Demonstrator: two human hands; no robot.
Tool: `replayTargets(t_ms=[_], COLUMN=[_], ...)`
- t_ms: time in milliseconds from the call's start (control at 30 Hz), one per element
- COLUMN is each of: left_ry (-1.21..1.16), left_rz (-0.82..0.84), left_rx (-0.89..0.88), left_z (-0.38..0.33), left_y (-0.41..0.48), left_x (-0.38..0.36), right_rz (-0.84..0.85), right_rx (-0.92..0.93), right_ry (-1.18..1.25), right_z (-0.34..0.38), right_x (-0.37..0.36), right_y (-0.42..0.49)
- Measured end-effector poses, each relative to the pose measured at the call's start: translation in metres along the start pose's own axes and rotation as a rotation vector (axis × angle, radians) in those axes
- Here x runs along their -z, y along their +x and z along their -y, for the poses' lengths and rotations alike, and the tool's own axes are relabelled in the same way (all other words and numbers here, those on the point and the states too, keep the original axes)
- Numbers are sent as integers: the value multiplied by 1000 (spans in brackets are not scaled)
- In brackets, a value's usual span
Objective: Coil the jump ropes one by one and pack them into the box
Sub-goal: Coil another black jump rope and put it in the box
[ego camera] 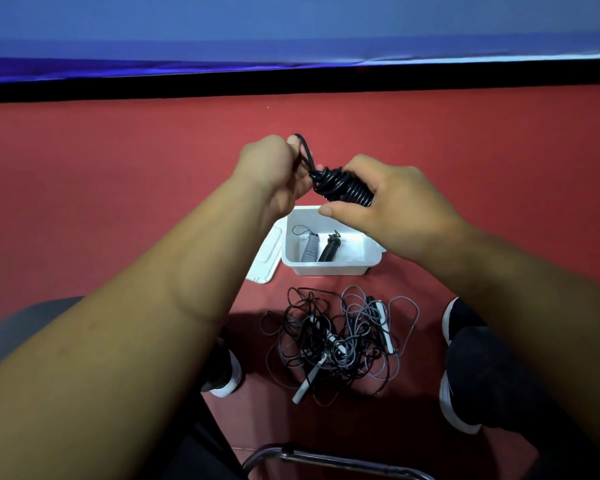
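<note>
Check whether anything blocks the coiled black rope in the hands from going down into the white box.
Nothing visible does. The left hand and right hand hold the black rope above the open box, whose lid lies beside it. A grey coil and a black coil lie inside, leaving bare space on their right.

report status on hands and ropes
Right hand grips coiled black jump rope, left hand pinches its loose end. White box holds two coiled ropes. Tangled ropes on floor, nothing blocking box.
</note>
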State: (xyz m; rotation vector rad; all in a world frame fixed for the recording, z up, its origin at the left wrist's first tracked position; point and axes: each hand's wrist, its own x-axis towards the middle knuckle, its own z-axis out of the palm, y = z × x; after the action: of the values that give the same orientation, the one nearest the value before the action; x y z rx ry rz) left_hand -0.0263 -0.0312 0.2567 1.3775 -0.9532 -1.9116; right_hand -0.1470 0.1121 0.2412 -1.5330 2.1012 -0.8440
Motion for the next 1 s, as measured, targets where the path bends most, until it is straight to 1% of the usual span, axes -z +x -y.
replayTargets(t_ms=[67, 200, 300, 367, 433, 500, 600, 667, 733, 800, 867, 933, 1000], left_ry=[51, 130, 198, 238, 212, 123, 4, -1, -1, 48, 169, 265, 333], left_rz=[20, 127, 150, 159, 162, 157, 138, 114, 102, 107, 101, 84, 76], left_rx=[-8, 46, 52, 66, 110, 163, 200, 201, 212, 232, 223, 178, 85], left_z=[1, 1, 5, 7, 9, 10, 10, 10, 10, 12, 16, 19, 20], left_y=[3, 4, 6, 7, 9, 10, 13, 15, 16, 17, 21, 27, 34], left_x=[-1, 2, 4, 5, 6, 7, 9, 8, 5, -2, -12, -21, -29], right_rz=[3, 39, 103, 93, 58, 22, -1, 4, 31, 36, 15, -10, -13], right_rx=[-27, -90, -123, -144, -193, -266, -397, -439, -462, -492, -521, -551, -544], right_ry=[-3, 11, 33, 62, 111, 196, 440, 545, 575, 602, 650, 690, 672], right_z=[-4, -17, -26, -28, -30, -30, -30, -27, -25, -21, -17, -14, -13], right_x=[0, 0, -2, -2, -3, -4, -5, -4, -6, -9, -13, -14, -13], right_y=[0, -3, -5, -6, -4, 0, 6, 11, 16, 22, 28, 35, 40])
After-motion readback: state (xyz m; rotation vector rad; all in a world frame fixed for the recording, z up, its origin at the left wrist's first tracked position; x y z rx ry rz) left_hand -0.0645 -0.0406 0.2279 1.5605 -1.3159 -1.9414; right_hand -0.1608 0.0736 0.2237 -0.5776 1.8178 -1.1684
